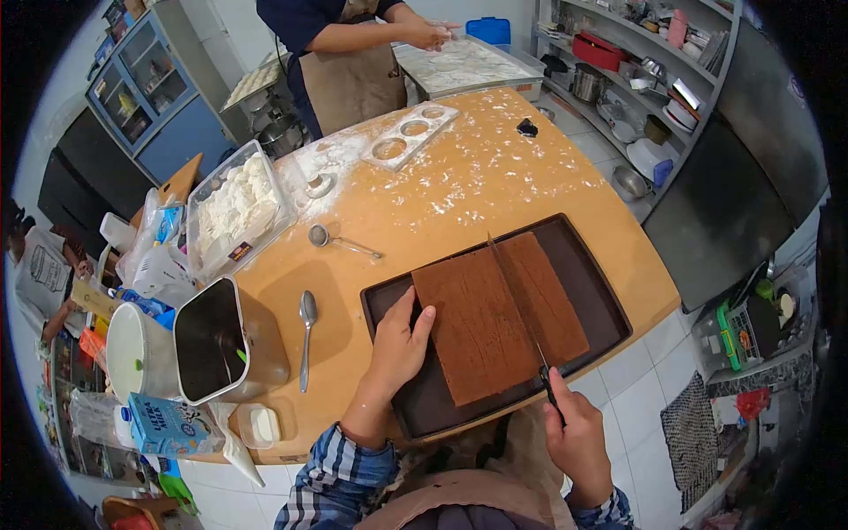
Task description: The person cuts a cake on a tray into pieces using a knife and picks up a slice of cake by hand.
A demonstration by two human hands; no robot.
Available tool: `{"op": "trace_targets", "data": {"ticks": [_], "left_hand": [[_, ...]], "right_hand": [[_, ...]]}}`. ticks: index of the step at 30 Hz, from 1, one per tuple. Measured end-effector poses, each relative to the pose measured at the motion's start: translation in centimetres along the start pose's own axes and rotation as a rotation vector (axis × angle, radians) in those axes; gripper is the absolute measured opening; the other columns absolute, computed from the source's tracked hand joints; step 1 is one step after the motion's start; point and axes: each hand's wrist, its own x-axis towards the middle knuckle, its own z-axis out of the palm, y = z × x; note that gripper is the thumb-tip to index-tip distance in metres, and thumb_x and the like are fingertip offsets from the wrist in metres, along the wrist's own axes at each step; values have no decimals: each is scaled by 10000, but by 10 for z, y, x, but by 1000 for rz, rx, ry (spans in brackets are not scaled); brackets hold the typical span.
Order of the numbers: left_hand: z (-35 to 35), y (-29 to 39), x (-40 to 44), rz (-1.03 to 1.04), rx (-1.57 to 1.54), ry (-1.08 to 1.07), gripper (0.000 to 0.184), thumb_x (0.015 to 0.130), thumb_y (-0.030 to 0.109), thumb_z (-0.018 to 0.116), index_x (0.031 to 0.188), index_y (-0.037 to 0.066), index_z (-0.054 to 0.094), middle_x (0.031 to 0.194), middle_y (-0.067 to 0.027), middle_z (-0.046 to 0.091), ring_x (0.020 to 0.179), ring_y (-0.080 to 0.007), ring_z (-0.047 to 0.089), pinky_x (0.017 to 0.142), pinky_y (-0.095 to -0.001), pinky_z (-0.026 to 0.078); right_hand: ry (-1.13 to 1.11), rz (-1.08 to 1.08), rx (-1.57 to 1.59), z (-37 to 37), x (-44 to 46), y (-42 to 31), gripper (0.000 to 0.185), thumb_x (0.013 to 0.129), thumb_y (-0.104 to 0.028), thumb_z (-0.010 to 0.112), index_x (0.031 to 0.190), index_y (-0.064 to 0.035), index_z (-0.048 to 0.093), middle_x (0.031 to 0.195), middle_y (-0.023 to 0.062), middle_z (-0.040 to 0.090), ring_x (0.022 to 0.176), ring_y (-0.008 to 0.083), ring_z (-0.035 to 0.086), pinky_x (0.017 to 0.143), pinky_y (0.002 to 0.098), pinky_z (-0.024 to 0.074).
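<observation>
A flat brown cake slab (468,322) lies on a dark baking tray (605,309) near the table's front edge. My right hand (579,433) is closed round the black handle of a long knife (517,296), whose blade lies across the slab from its far edge to its near edge, right of its middle. My left hand (402,344) rests at the slab's left edge, fingers apart and holding nothing. Left of the tray are a spoon (306,322) and a small strainer (320,236).
Left stand a deep metal container (265,344), a white tub (141,353), a milk carton (172,427) and a box of dough (287,208). A floury cutter board (406,141) lies at the back, near a person (353,66) in an apron. Another person (40,274) is far left.
</observation>
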Motion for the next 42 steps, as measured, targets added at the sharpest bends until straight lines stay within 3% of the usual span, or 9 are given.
{"op": "trace_targets", "data": {"ticks": [2, 5, 8, 14, 20, 26, 29, 32, 42], "left_hand": [[0, 0, 0, 13, 41, 9, 470, 952, 240, 525, 1309, -61, 463, 1231, -231, 584, 1164, -297, 562, 973, -348, 422], [0, 2, 0, -4, 40, 4, 475, 952, 245, 525, 1317, -52, 458, 1229, -227, 586, 1165, -296, 562, 972, -351, 422], [-2, 8, 0, -41, -41, -32, 549, 943, 324, 531, 1298, -88, 455, 1261, -287, 529, 1192, -396, 505, 1008, -395, 393], [-1, 3, 0, -19, 0, -16, 535, 946, 312, 532, 1301, -80, 455, 1260, -277, 534, 1192, -391, 508, 1005, -389, 396], [-1, 5, 0, 21, 14, 3, 480, 953, 258, 524, 1309, -58, 466, 1242, -233, 576, 1177, -305, 553, 978, -353, 416], [-1, 5, 0, 0, 2, -13, 512, 951, 294, 525, 1306, -68, 454, 1269, -265, 534, 1193, -387, 508, 1005, -388, 395], [-2, 9, 0, 28, 21, 3, 474, 954, 250, 525, 1308, -60, 467, 1246, -233, 574, 1177, -310, 551, 980, -358, 415], [-2, 6, 0, 19, -1, -22, 517, 954, 297, 519, 1305, -76, 450, 1265, -269, 533, 1187, -393, 510, 1000, -392, 397], [-2, 9, 0, 21, 6, -4, 518, 953, 301, 527, 1291, -86, 459, 1242, -280, 545, 1179, -396, 515, 990, -393, 405]], "right_hand": [[5, -7, 1, 0, 0, 0, 527, 836, -19, 585, 1348, -41, 463, 828, 226, 585, 680, 396, 604, 561, 447, 495], [28, -35, 10, 1, 1, 1, 522, 835, -18, 584, 1343, -38, 465, 846, 227, 582, 674, 395, 601, 558, 448, 496], [78, -34, 19, 4, 1, -1, 514, 810, 27, 598, 1313, -19, 501, 747, 195, 558, 628, 346, 567, 559, 402, 465], [55, -33, 26, 3, 0, 1, 532, 818, 9, 597, 1334, -35, 475, 767, 200, 563, 645, 370, 580, 557, 426, 477], [37, -42, -4, 3, 0, 4, 548, 830, -16, 597, 1357, -60, 455, 766, 198, 569, 639, 385, 588, 544, 450, 484], [35, -26, -8, 2, -1, 3, 551, 829, -13, 596, 1360, -64, 457, 759, 194, 566, 619, 378, 579, 523, 444, 473], [44, -40, -6, 2, 0, 3, 547, 831, -14, 595, 1359, -56, 458, 751, 192, 562, 611, 376, 575, 518, 441, 471], [46, -45, -6, 2, -1, 4, 543, 833, -15, 597, 1357, -51, 459, 743, 192, 557, 602, 374, 572, 516, 439, 469], [22, -9, -3, -1, 0, 1, 541, 836, -22, 602, 1356, -56, 460, 745, 208, 558, 615, 386, 584, 519, 443, 471]]}}
